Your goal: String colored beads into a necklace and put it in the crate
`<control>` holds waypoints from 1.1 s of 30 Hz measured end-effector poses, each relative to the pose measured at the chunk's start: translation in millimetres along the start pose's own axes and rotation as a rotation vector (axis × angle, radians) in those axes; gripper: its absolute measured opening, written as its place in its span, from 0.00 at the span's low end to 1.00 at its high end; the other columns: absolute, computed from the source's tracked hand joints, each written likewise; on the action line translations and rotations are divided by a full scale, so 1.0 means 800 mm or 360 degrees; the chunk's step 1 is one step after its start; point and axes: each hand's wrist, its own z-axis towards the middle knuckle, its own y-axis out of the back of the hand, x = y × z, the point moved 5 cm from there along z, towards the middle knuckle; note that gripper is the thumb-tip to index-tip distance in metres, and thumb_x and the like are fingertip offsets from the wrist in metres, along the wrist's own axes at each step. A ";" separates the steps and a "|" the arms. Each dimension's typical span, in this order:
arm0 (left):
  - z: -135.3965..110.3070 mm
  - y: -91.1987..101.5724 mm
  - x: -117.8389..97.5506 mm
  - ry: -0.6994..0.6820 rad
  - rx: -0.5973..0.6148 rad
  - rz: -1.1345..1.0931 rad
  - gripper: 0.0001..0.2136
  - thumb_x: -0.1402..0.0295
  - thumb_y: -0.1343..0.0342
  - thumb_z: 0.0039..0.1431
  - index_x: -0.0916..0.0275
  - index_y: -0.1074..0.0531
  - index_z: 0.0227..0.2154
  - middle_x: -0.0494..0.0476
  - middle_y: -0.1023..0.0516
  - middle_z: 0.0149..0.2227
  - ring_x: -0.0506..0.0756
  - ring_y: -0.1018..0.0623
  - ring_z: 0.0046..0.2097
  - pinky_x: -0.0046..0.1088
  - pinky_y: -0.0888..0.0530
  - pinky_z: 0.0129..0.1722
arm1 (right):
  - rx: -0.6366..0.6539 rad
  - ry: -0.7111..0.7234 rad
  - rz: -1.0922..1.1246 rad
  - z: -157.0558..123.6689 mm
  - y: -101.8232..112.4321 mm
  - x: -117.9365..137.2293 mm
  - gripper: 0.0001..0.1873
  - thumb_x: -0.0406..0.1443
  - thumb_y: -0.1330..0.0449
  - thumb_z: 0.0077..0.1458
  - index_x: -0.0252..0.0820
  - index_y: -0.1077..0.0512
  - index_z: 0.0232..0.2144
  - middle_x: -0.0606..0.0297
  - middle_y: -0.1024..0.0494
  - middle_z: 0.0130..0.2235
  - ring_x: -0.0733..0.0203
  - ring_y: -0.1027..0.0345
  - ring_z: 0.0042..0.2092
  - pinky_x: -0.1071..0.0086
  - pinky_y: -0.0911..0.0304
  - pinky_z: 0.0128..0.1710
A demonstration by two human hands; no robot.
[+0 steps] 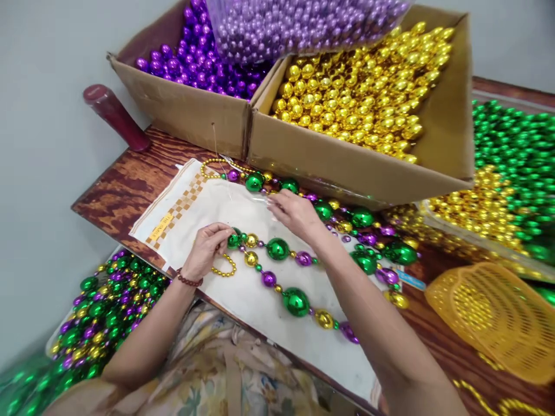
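My left hand (208, 247), with a dark red bead bracelet at the wrist, pinches the end of a bead necklace (277, 249) beside a green bead. Two strands of green, gold and purple beads run right from there over a white towel (225, 208). A loop of small gold beads (224, 267) hangs below those fingers. Farther up, my right hand (295, 212) is closed, fingertips together near a small pale, clear thing too blurred to name. A thin thread (215, 144) rises to its left. Behind it lies another bead strand (254, 181), partly covered by my arm.
Cardboard boxes of purple beads (197, 58) and gold beads (347, 86) stand at the back, a bag of lilac beads (303, 26) above them. A dark red bottle (117, 118) stands left. An orange basket (503, 318) and green beads (515, 138) are right; finished strands (108, 312) lie lower left.
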 end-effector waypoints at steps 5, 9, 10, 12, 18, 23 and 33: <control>-0.002 -0.004 -0.009 -0.0115 0.0017 0.0139 0.08 0.64 0.34 0.48 0.65 0.22 0.26 0.49 0.31 0.17 0.45 0.35 0.20 0.20 0.41 0.21 | 0.0041 -0.0290 0.0564 -0.166 0.035 -0.055 0.17 0.44 0.43 0.64 0.38 0.24 0.46 0.59 0.23 0.37 0.58 0.30 0.35 0.68 0.37 0.34; -0.001 -0.020 -0.018 -0.0166 0.0059 0.0179 0.07 0.66 0.35 0.49 0.65 0.22 0.26 0.49 0.30 0.18 0.45 0.34 0.20 0.21 0.39 0.22 | 0.0426 -0.0571 0.0299 -0.255 0.014 -0.060 0.13 0.38 0.45 0.64 0.42 0.24 0.45 0.59 0.20 0.41 0.56 0.27 0.39 0.68 0.36 0.35; -0.001 -0.026 -0.022 -0.0183 0.0078 0.0194 0.07 0.66 0.35 0.49 0.65 0.22 0.26 0.49 0.30 0.18 0.45 0.34 0.20 0.21 0.39 0.22 | 0.0492 -0.0608 0.0129 -0.265 0.006 -0.060 0.13 0.37 0.46 0.64 0.43 0.24 0.45 0.58 0.20 0.42 0.56 0.26 0.40 0.68 0.37 0.35; -0.002 -0.037 -0.030 -0.0195 0.0135 0.0213 0.07 0.66 0.35 0.49 0.65 0.23 0.25 0.49 0.30 0.18 0.45 0.33 0.20 0.21 0.39 0.22 | 0.0571 -0.0644 -0.0202 -0.271 -0.005 -0.056 0.12 0.35 0.45 0.63 0.43 0.23 0.44 0.58 0.20 0.41 0.54 0.26 0.41 0.68 0.39 0.34; 0.003 -0.054 -0.045 -0.0098 0.0269 0.0063 0.08 0.66 0.35 0.48 0.66 0.23 0.26 0.48 0.31 0.20 0.45 0.33 0.20 0.20 0.39 0.21 | 0.0245 -0.0435 -0.0200 -0.207 0.018 -0.009 0.12 0.36 0.48 0.67 0.42 0.24 0.42 0.57 0.20 0.42 0.52 0.26 0.41 0.66 0.38 0.35; 0.006 -0.055 -0.047 -0.0072 0.0284 0.0062 0.09 0.65 0.34 0.48 0.66 0.23 0.26 0.48 0.32 0.18 0.44 0.34 0.20 0.20 0.39 0.20 | -0.0331 -0.0053 0.0510 -0.092 0.033 0.049 0.11 0.37 0.47 0.67 0.42 0.25 0.42 0.59 0.21 0.43 0.58 0.27 0.42 0.69 0.37 0.39; 0.021 -0.036 -0.046 -0.0104 0.0244 0.0240 0.11 0.62 0.34 0.49 0.66 0.23 0.27 0.49 0.29 0.21 0.44 0.32 0.20 0.19 0.37 0.20 | -0.0314 0.0035 0.0704 -0.015 -0.001 0.062 0.09 0.32 0.46 0.61 0.42 0.26 0.32 0.63 0.23 0.39 0.61 0.32 0.36 0.71 0.43 0.34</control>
